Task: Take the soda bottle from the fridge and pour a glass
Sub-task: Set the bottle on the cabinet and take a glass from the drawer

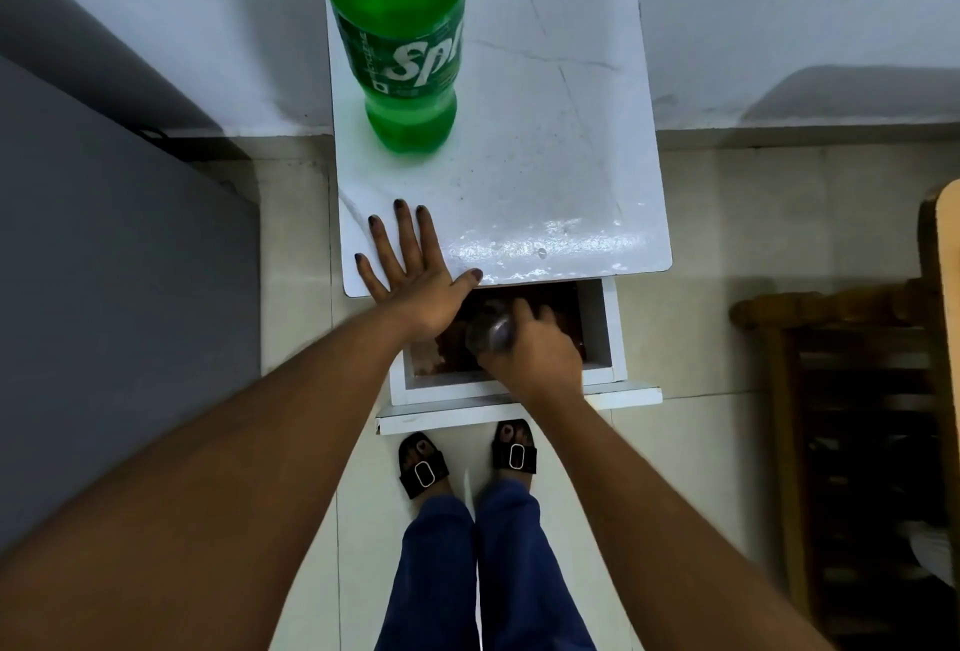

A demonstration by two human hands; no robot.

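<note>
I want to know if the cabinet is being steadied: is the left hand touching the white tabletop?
Touching. The head view shows the left hand lying flat, fingers spread, on the front left corner of the white tabletop, with no gap visible beneath.

Both arms are bare from the frame edge down to the hands, with no sleeves, watch or bracelets in sight. The left hand [415,287] has dark polish on all 5 fingernails. The right hand [530,349] shows no rings; its nails are hidden. The legs wear dark blue trousers [488,572] with loose, slightly creased cuffs. Below the cuffs are 2 black open-toe sandals [423,466], each with 1 broad strap bearing a silver rectangular buckle. The toenails look dark-painted too.
</note>
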